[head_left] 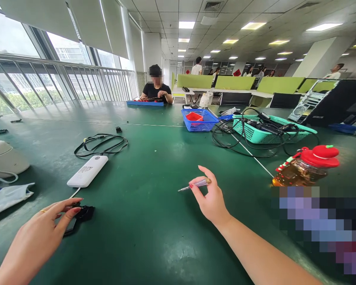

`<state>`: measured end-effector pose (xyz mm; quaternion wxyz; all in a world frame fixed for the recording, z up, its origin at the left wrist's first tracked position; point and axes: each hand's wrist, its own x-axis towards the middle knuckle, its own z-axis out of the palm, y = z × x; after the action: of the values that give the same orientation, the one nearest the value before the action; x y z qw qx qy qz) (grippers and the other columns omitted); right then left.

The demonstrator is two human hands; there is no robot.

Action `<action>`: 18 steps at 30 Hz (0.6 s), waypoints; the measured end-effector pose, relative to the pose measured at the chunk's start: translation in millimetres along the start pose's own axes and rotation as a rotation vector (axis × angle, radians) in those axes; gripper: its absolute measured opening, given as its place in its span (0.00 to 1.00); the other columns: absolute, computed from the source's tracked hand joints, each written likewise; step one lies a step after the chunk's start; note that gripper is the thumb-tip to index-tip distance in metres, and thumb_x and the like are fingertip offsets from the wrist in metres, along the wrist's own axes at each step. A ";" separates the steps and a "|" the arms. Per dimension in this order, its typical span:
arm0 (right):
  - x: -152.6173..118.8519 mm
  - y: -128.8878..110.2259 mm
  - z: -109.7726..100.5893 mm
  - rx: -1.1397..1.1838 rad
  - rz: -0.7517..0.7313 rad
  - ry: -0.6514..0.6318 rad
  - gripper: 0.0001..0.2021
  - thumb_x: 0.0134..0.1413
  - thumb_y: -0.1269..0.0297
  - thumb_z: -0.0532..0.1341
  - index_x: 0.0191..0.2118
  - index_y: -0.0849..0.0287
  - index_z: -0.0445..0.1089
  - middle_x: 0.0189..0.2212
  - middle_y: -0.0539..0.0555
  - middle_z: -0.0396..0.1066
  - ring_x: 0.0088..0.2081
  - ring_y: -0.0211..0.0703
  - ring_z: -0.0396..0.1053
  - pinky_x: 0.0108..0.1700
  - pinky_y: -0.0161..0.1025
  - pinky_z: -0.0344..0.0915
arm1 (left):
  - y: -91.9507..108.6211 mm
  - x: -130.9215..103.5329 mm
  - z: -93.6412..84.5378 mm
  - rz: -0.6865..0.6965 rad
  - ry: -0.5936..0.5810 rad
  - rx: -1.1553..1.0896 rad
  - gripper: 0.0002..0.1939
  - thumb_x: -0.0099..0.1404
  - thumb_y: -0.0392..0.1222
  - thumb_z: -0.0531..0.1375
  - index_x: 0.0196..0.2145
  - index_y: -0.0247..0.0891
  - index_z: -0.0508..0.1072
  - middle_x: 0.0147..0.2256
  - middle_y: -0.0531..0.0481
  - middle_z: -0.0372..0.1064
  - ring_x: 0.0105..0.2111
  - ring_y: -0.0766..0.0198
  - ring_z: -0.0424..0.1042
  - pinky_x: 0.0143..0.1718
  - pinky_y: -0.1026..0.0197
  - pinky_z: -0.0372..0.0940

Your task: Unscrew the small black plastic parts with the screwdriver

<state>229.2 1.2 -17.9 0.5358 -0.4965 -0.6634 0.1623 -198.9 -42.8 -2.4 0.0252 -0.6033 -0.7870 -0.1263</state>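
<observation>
In my right hand is a small screwdriver with a clear purplish handle, pinched between thumb and fingers above the green table. Its thin metal tip points left, touching nothing. My left hand is closed on a black plastic part low over the table at the left. The fingers cover much of that part, so its exact kind is hidden. Just beyond the left hand lies a white power bank with a white cable running toward the hand.
A coiled black cable lies behind the power bank. Farther back stand a blue basket and a teal basket full of cables. A red-lidded jar is at the right, a face mask at the left. Another person sits across.
</observation>
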 end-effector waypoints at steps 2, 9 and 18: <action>0.1 -0.4 0.0 0.001 -0.005 0.006 0.22 0.61 0.63 0.58 0.59 0.55 0.55 0.33 0.51 0.75 0.36 0.44 0.75 0.43 0.45 0.72 | 4.0 0.8 0.9 0.024 -0.011 0.012 0.22 0.67 0.56 0.48 0.49 0.49 0.74 0.46 0.50 0.75 0.39 0.56 0.73 0.33 0.61 0.64; 0.3 -0.1 0.4 -0.004 -0.010 0.002 0.22 0.61 0.63 0.58 0.59 0.54 0.55 0.33 0.51 0.75 0.36 0.44 0.75 0.41 0.44 0.73 | 13.9 -1.5 5.3 0.098 -0.101 -0.014 0.19 0.64 0.55 0.51 0.45 0.51 0.76 0.47 0.52 0.75 0.44 0.54 0.73 0.45 0.55 0.66; 0.3 -1.0 0.3 0.009 -0.013 0.008 0.22 0.60 0.63 0.58 0.59 0.54 0.55 0.34 0.50 0.75 0.37 0.43 0.75 0.45 0.46 0.72 | -2.7 -10.4 20.3 0.171 -0.031 0.027 0.30 0.57 0.63 0.55 0.54 0.47 0.70 0.53 0.47 0.71 0.49 0.47 0.72 0.48 0.47 0.66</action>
<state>228.5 1.0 -17.0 0.5417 -0.4903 -0.6638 0.1599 -196.3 -48.7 -24.5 0.0318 -0.6700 -0.7344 -0.1038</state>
